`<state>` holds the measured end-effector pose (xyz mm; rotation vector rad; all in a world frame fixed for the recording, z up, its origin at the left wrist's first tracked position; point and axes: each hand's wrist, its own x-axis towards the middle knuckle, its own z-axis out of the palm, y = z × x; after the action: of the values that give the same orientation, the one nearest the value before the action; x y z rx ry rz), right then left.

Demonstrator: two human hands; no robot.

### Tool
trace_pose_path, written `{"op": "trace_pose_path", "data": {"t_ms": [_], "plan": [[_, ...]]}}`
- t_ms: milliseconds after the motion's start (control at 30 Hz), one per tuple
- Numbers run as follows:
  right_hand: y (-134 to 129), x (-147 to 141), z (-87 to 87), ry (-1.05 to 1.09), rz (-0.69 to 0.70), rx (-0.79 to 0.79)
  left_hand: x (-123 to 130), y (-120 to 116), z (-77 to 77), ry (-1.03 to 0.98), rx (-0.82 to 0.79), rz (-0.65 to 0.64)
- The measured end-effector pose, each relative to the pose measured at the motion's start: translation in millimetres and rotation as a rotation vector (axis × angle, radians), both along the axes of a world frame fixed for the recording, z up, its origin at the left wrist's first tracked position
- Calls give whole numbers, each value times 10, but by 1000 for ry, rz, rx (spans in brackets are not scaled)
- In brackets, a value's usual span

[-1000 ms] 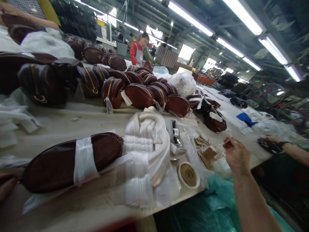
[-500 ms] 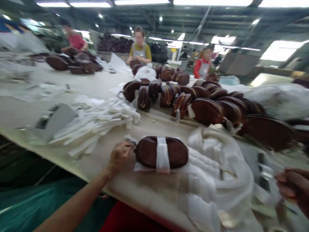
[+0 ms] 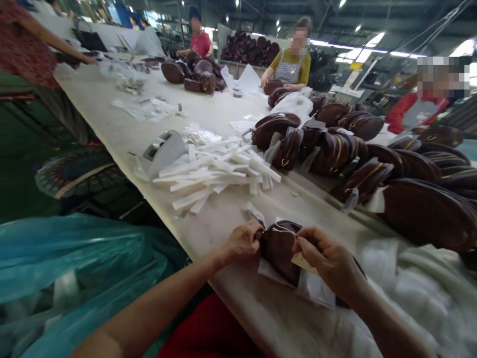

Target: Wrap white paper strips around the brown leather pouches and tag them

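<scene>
1 brown bag (image 3: 278, 254) on the table (image 3: 204, 226), near its edge, between 2 hands. Left hand (image 3: 242, 242) clenched in a pinch at the bag's end; exact part hidden by fingers. Right hand (image 3: 330, 258) pinches a thin white string (image 3: 285, 229), card tag (image 3: 304, 263) hanging just below.

Bag looks light, padded, soft-sided, slightly slick; best held by its end, or broadly across the body. String limp, easily snagged; grip by fingertips. White sheet (image 3: 316, 290) under bag could slide. Table edge close on the near side; more room towards the paper strips (image 3: 219, 174); bulky cloth crowds the right.
</scene>
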<state>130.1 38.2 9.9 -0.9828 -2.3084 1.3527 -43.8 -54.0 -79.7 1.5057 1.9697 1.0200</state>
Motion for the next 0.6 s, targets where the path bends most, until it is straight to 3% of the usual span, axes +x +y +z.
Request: {"op": "trace_pose_path", "data": {"t_ms": [233, 600], "plan": [[91, -417, -99, -144, 160, 267, -35, 37, -126, -80, -46, 1], [290, -687, -154, -544, 384, 452, -51, 53, -184, -195, 3, 169]]}}
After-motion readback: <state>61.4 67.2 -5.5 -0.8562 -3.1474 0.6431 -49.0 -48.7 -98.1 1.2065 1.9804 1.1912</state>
